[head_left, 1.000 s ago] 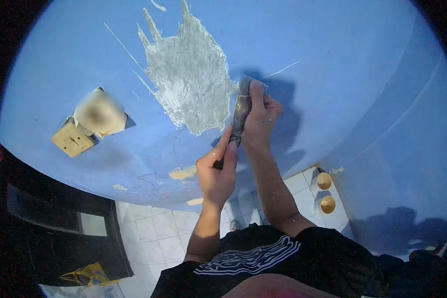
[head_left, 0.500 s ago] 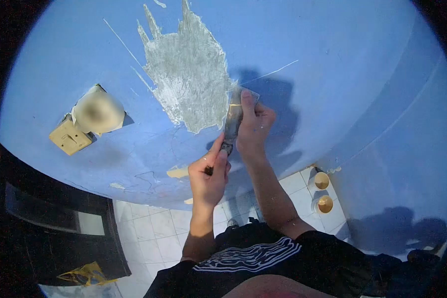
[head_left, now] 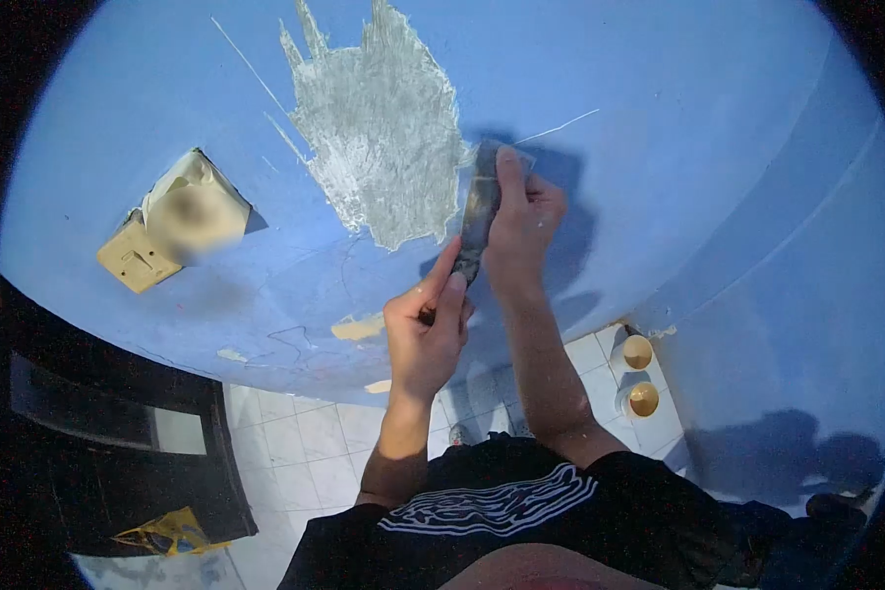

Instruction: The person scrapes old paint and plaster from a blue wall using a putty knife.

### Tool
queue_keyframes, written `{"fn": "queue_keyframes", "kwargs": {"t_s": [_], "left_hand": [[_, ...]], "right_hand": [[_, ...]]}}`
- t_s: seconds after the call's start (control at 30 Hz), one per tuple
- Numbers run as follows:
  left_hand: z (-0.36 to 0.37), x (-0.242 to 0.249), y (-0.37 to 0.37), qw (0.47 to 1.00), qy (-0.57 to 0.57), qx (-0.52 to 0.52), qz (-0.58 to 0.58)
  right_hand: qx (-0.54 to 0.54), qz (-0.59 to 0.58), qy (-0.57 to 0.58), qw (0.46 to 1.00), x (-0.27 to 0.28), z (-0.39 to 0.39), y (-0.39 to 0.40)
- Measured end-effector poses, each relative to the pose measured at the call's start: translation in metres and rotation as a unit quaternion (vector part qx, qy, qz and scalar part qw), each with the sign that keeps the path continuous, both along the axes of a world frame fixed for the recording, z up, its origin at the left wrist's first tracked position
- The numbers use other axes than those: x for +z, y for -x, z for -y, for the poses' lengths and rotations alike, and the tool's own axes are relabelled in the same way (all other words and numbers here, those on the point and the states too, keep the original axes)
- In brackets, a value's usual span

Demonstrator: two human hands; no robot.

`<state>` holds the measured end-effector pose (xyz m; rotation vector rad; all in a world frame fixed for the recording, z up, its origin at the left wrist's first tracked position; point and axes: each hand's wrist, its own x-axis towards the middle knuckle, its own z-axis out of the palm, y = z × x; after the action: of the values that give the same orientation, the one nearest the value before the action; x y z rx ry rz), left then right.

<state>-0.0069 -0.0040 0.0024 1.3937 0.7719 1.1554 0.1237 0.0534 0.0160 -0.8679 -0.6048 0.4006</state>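
A scraper point(head_left: 478, 208) with a dark grip and a flat metal blade is held slantwise against the blue wall point(head_left: 678, 177). My left hand point(head_left: 426, 339) is closed around its handle, index finger stretched along it. Higher up, my right hand point(head_left: 523, 221) grips the blade part, with the thumb pressed flat on its face. The blade's far end lies just right of a large bare grey patch point(head_left: 379, 138) with ragged paint edges. A thin pale scratch point(head_left: 560, 126) runs up and right from there. Part of the blade is hidden behind my right fingers.
On the left, a cream switch plate point(head_left: 140, 258) adjoins a whitish box-like fitting point(head_left: 197, 202), partly blurred. Below are white floor tiles point(head_left: 310, 462), two cups point(head_left: 643, 399) by the right wall, a dark piece of furniture point(head_left: 98, 423) and a yellow plastic bag point(head_left: 174, 532).
The view has shifted a little, so the grey patch sits higher. Both hands and the scraper have moved slightly right in view, a bit away from the patch's edge. Both grips stay the same.
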Motion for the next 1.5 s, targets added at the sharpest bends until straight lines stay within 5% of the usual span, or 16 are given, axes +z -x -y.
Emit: {"fn": "queue_keyframes", "kwargs": {"t_s": [0.77, 1.5], "left_hand": [[0.003, 0.017, -0.003, 1.000, 0.026, 0.002, -0.010], [-0.003, 0.007, -0.018, 0.999, 0.023, 0.004, 0.027]], "right_hand": [[0.027, -0.048, -0.030, 0.998, 0.011, 0.002, 0.000], [-0.020, 0.057, -0.011, 0.998, 0.011, -0.003, -0.020]]}}
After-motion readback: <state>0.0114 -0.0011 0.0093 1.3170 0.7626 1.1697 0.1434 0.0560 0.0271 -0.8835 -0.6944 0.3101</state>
